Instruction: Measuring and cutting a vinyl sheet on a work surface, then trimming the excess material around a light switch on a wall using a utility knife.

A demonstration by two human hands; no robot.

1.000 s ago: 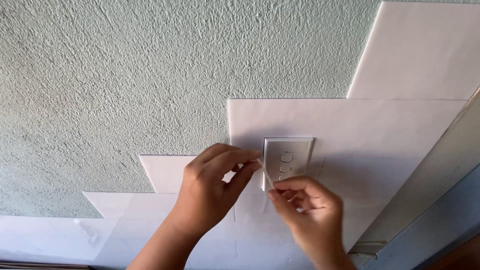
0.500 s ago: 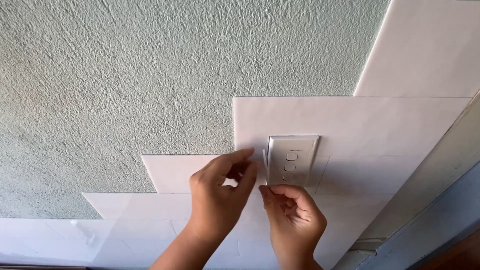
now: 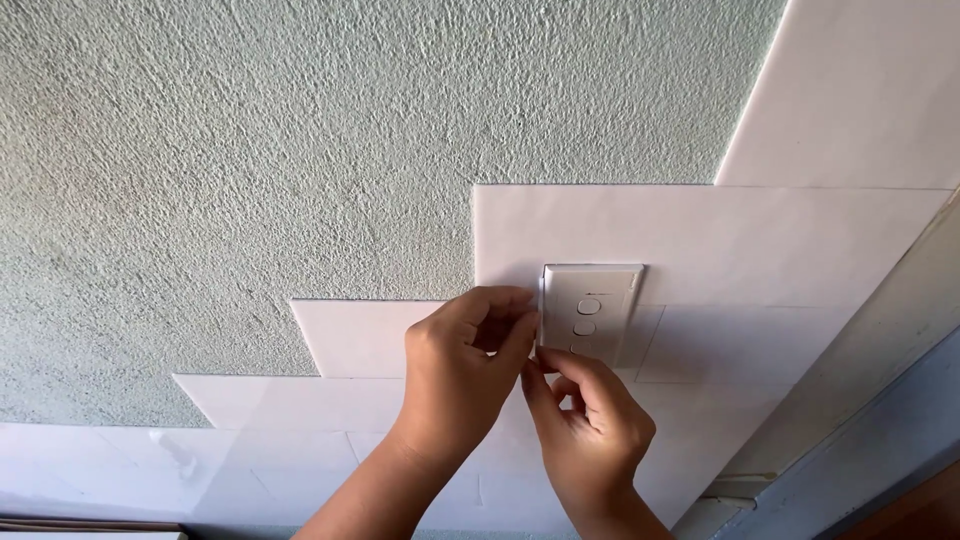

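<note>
Working right at the left edge of the white switch plate [image 3: 588, 312], both hands were busy with the smooth white sheet [image 3: 700, 235] stuck around it. The left hand [image 3: 462, 375] had its thumb and fingers pinched together against that edge, on something too small to make out. The right hand [image 3: 590, 435] sat just below, fingers curled, fingertips touching the plate's lower left corner; couldn't tell if it gripped anything. Looked like trimming or tucking around the plate, so small, careful finger moves there. Glossy flat rectangular sheets stepped across a rough, pale green textured wall [image 3: 250, 150].
</note>
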